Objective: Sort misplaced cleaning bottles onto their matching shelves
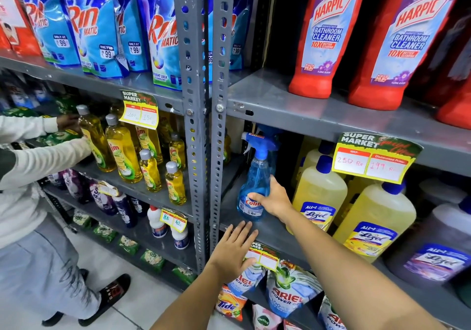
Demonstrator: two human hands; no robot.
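Note:
A blue Colin spray bottle [256,176] with a blue trigger head stands upright on the grey middle shelf [277,233], just right of the grey upright post. My right hand [274,198] is wrapped around its lower body from the right. Beside it to the right stand yellow Lizol bottles [319,194]. My left hand [233,249] lies flat, fingers spread, on the front edge of that same shelf, holding nothing. Yellow Vim bottles [125,151] fill the shelf bay to the left.
Another person in a white top [23,176] stands at the left, both hands on a Vim bottle. Red Harpic bottles [397,44] sit above right, Rin pouches [96,29] above left, Ariel pouches [288,294] below. A purple Lizol bottle [433,253] stands far right.

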